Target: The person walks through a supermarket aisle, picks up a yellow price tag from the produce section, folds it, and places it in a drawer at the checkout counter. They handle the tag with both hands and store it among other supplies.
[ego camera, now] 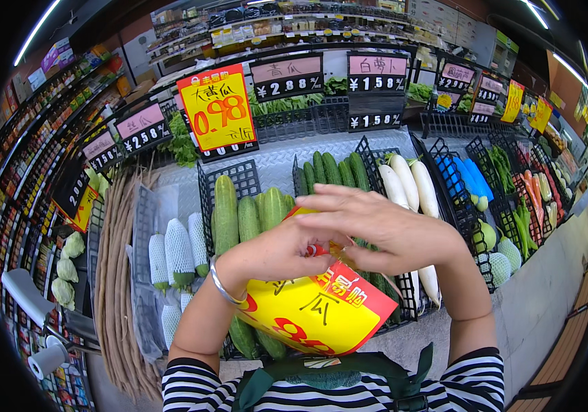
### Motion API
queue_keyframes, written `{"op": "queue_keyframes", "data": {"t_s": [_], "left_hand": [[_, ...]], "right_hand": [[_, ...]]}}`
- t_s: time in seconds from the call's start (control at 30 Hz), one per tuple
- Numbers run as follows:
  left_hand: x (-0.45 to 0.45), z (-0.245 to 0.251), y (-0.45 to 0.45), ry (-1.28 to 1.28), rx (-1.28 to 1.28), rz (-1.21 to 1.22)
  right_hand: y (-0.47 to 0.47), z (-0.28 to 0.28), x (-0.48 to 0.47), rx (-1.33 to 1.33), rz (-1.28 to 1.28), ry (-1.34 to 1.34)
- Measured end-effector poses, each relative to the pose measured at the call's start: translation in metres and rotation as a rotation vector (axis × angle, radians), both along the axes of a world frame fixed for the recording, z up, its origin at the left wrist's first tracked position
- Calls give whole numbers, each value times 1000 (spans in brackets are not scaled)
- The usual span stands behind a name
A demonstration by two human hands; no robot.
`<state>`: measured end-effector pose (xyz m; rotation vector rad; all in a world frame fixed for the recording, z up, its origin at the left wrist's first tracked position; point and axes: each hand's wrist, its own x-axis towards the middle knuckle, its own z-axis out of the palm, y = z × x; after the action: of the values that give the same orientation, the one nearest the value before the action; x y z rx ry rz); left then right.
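Note:
A yellow and red paper price sign [319,314] with handwriting curves against the front of my body. My left hand [289,250], with a silver bangle [222,283] on its wrist, has its fingers closed at the sign's upper part. My right hand [386,226] reaches across from the right, its long fingers stretched over my left hand. Its thumb and the inner fingertips meet near the sign's top edge, where overlap hides whether it pinches anything. Below and beyond both hands lie large yellowish-green cucumbers [226,213] and slim dark-green cucumbers [331,170] in black plastic crates.
White radishes [405,180] fill the crate to the right. On the left lie foam-netted gourds [178,252] and long brown roots [114,273]. Price boards [288,77] and another yellow sign [217,108] stand along the back. A grey-handled metal frame [26,293] juts in at far left.

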<state>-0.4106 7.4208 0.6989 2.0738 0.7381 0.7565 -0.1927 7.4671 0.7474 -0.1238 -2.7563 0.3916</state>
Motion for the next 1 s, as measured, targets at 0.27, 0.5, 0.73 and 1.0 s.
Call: {"op": "queue_keyframes", "data": {"t_s": [0.27, 0.5, 0.73, 1.0], "left_hand": [[-4, 34, -6, 299, -121, 18], [-10, 37, -2, 374, 34, -2], [-19, 50, -9, 490, 12, 109], [-21, 40, -8, 502, 93, 111]], "right_hand": [[15, 19, -5, 48, -233, -380], [24, 9, -16, 98, -12, -353], [29, 31, -28, -265, -69, -605], [28, 32, -28, -271, -161, -672]]}}
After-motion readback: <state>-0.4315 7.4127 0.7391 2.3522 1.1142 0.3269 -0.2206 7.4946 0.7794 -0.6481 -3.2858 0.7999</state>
